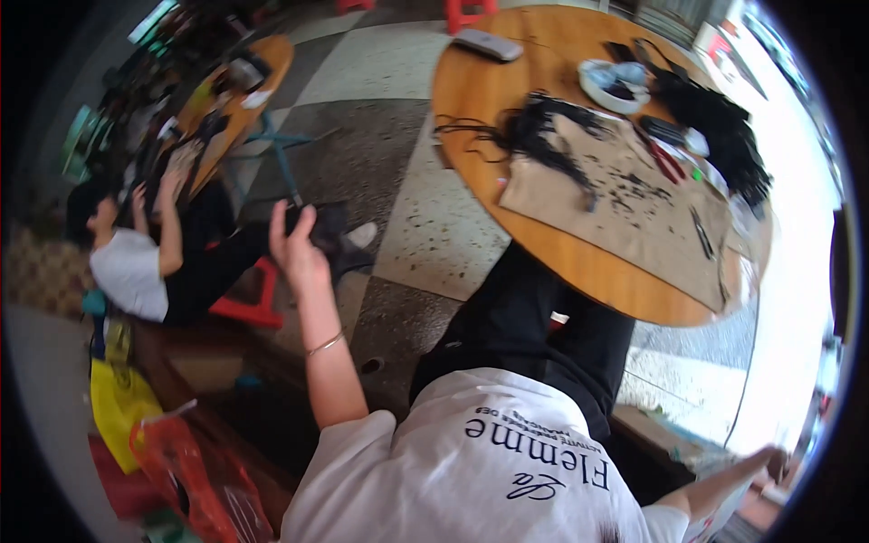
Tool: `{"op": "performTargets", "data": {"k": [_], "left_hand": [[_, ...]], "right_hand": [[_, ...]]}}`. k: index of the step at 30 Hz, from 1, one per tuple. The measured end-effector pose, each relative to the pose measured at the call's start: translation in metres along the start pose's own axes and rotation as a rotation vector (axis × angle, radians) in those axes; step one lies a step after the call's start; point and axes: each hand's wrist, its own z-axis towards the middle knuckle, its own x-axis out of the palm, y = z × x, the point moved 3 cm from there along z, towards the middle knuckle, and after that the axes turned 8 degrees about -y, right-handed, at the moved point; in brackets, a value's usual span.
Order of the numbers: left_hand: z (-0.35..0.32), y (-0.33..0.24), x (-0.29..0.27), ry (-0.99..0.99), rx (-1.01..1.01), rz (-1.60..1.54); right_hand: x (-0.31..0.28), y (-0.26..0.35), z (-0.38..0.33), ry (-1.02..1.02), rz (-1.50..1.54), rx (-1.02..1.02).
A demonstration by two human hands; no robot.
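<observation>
My left hand [296, 244] is raised over the tiled floor with its fingers apart and nothing in it; a thin bracelet sits on the wrist. My right hand [775, 463] reaches far out to the lower right and rests by a bench edge, small and blurred, so its grip is unclear. My white T-shirt and black trousers fill the lower middle. In front of my knees stands a round wooden table [489, 100] with a brown sheet [634, 208], black fibre bundles [543, 136], a white bowl [615, 84] and red-handled pliers [668, 161].
A grey flat device [487, 43] lies at the table's far side. To the left, another person [136, 262] sits on a red stool [246, 308] at a second cluttered round table [237, 100]. Yellow and red plastic bags [172, 443] lie at the lower left.
</observation>
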Motion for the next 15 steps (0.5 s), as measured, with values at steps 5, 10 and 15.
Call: {"op": "performTargets", "data": {"k": [5,10,15], "left_hand": [[-0.032,-0.010,0.028,0.053,0.083,0.083],[-0.062,0.016,0.070,0.229,-0.025,0.152],[-0.110,0.017,0.108,0.409,-0.086,0.200]], "right_hand": [[-0.069,0.118,-0.013,0.438,0.452,0.076],[-0.196,0.256,-0.024,1.373,1.186,0.402],[-0.341,0.390,-0.067,1.801,1.244,-0.031]]}}
